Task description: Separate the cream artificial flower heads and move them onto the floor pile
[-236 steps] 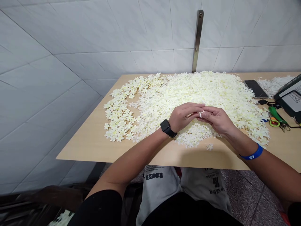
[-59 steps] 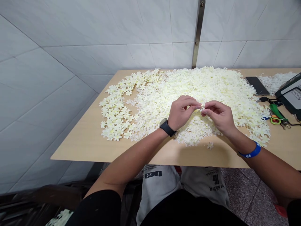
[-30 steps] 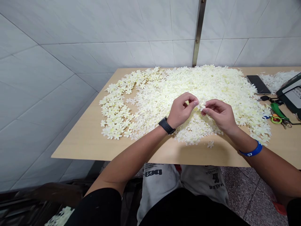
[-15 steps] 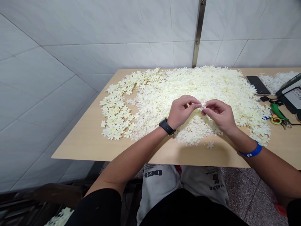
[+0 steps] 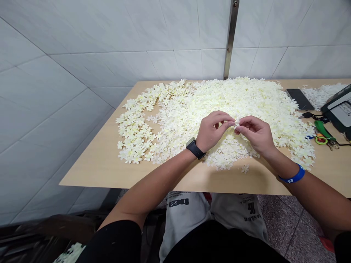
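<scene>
A wide heap of small cream fabric flowers (image 5: 219, 98) covers the middle of a light wooden table (image 5: 101, 164). Above the heap's near part, my left hand (image 5: 211, 129) and my right hand (image 5: 253, 133) meet fingertip to fingertip. Both pinch one small white flower (image 5: 236, 122) between thumb and fingers. A black watch sits on my left wrist and a blue band on my right wrist. One loose flower (image 5: 245, 168) lies near the table's front edge.
A black phone (image 5: 300, 99) lies at the back right beside a second pile of whiter flowers (image 5: 320, 93). A dark box (image 5: 340, 109), keys and a green tool (image 5: 322, 133) are at the right edge. White tiled walls stand behind and to the left.
The hands have stayed together over the heap, fingers shifting slightly on the small flower. The view has drifted a little; nothing else has moved.
</scene>
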`<state>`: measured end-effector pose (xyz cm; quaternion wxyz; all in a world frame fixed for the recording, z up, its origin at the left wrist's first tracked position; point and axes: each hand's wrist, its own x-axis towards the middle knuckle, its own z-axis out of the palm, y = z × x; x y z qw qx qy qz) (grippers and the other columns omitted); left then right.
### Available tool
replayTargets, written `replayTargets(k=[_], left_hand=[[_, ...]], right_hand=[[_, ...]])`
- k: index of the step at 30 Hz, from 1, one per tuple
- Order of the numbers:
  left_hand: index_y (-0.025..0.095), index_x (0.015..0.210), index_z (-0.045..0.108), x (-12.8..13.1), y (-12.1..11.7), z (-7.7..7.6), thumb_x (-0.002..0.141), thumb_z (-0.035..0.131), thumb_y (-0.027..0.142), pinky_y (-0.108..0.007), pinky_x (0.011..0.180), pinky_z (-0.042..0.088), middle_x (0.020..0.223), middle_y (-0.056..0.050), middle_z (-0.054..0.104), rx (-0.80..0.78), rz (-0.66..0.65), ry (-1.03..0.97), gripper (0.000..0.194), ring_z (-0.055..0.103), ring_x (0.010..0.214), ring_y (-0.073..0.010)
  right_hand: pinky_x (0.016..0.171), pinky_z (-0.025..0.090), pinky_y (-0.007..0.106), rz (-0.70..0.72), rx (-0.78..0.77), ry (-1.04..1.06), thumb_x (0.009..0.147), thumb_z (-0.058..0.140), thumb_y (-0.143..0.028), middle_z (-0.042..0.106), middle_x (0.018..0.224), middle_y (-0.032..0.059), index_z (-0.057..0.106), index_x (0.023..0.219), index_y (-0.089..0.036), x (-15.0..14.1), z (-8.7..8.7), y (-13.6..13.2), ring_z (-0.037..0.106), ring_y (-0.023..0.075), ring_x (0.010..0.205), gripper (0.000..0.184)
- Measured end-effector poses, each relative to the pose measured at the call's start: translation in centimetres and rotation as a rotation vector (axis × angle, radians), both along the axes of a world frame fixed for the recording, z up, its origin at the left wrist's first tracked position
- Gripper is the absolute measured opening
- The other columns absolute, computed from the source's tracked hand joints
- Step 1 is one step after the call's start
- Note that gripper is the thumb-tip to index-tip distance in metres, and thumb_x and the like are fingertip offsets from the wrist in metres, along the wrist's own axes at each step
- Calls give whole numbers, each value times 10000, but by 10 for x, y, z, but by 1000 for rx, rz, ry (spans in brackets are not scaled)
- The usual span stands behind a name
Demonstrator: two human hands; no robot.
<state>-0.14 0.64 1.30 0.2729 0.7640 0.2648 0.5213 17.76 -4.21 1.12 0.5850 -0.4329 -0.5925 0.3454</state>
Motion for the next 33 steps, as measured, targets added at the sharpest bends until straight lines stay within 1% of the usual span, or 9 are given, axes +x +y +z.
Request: replayTargets(k=[6,10,14,16,20,26,28,31,33], left_hand=[[213,816,746,0,1,2,913,717,372,-236,584,448,870,-32,750,18,1,-42,189,665,839,-132],[216,862,753,-1,1,3,909,714,412,-229,576,463,918,-41,753,-1,-46,-9,205,667,833,-128],[231,843,767,0,1,2,898,726,420,-236,584,467,900,-37,752,-9,-28,-22,201,665,821,-130],[229,809,765,0,0,2,897,726,423,-245,590,466,876,-37,753,-26,-32,-34,216,667,822,-137],[220,774,751,0,0,3,881,734,461,-261,608,473,854,-41,752,-87,-56,-50,264,665,813,-146],[202,775,716,-2,1,4,882,726,472,-254,580,452,873,-52,737,-143,-69,-65,291,643,807,-149],[198,788,700,-3,4,3,898,712,435,-246,575,441,880,-49,727,-134,-39,-47,261,631,809,-144],[201,863,685,-5,7,3,904,704,353,-238,563,426,950,-42,713,-104,86,-14,159,591,766,-122],[207,922,681,-5,7,3,908,696,338,-240,564,432,1003,-43,708,-81,151,-9,133,579,752,-115]], right_hand=[[664,603,302,14,-4,21,750,866,-436,699,703,-2,706,825,-213,0,0,0,693,147,650,285],[669,603,298,17,-4,22,752,867,-430,702,716,-3,709,827,-214,0,0,0,692,141,653,278],[674,608,315,18,-14,19,726,883,-448,706,717,-1,711,825,-218,0,0,0,696,153,658,304],[673,611,326,18,-18,15,714,888,-461,706,711,1,710,821,-218,0,0,0,696,160,654,319],[666,611,326,28,-14,10,734,872,-469,703,705,4,702,820,-213,0,1,0,697,161,650,319],[674,607,307,37,-13,31,749,873,-423,696,707,0,700,828,-209,1,0,-1,696,150,654,286],[676,607,303,32,-12,34,752,871,-415,693,713,-2,701,830,-209,1,-1,0,696,147,658,278],[676,614,311,16,-11,30,755,865,-430,690,724,-1,701,831,-212,1,-1,0,694,149,661,284],[681,618,317,-1,-12,25,752,863,-439,691,725,0,699,830,-214,0,-1,0,694,151,664,289]])
